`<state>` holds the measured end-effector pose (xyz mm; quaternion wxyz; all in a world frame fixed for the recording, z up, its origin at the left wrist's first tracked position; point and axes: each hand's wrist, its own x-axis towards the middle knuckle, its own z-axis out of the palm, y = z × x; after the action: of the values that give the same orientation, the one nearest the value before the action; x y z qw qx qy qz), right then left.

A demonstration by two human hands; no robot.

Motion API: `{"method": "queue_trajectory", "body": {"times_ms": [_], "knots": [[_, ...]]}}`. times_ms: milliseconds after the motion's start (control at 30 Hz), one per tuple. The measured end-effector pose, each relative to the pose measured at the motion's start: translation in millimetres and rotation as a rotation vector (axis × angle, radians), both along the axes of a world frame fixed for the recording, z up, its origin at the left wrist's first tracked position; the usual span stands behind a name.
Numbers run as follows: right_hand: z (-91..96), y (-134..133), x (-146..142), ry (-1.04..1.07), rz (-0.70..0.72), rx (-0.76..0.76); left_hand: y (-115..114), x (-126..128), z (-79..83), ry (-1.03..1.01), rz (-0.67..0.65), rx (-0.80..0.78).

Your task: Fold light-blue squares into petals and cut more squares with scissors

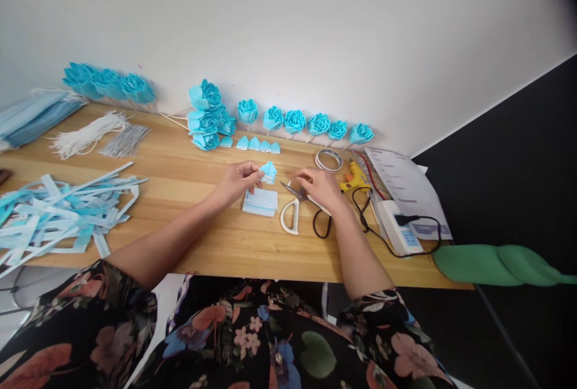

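Note:
My left hand (238, 183) pinches a small folded blue petal piece (269, 171) just above the wooden table (202, 238). A short stack of light blue squares (260, 201) lies right below that hand. My right hand (318, 187) rests with curled fingers on a pair of white-handled scissors (291, 208), whose blades point left toward the petal. A row of small folded blue petals (256, 145) lies farther back, in front of several finished blue paper roses (293, 121) lined along the wall.
A yellow glue gun (356, 178) with a black cord, a tape roll (329, 160), a white power unit (399, 229) and printed sheets (406, 187) lie at the right. Blue strip offcuts (58, 214), white elastic loops (88, 134) and stacked masks (31, 115) fill the left.

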<state>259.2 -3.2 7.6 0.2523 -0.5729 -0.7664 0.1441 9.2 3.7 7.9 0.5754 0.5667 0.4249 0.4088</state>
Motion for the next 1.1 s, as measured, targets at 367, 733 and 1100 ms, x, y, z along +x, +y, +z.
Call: {"method": "queue_trajectory", "body": {"times_ms": [367, 733, 1100], "knots": [[-4.7, 2.3, -6.1, -0.214, 0.173, -0.023, 1.3, 0.6, -2.1, 0.012, -0.026, 0.022], [-4.1, 1.7, -8.0, -0.236, 0.125, -0.025, 2.3, 1.3, -4.6, 0.004, -0.031, 0.014], [-3.7, 1.4, -2.8, -0.003, 0.097, -0.153, 2.5, 0.9, -5.2, 0.012, -0.034, 0.034]]}}
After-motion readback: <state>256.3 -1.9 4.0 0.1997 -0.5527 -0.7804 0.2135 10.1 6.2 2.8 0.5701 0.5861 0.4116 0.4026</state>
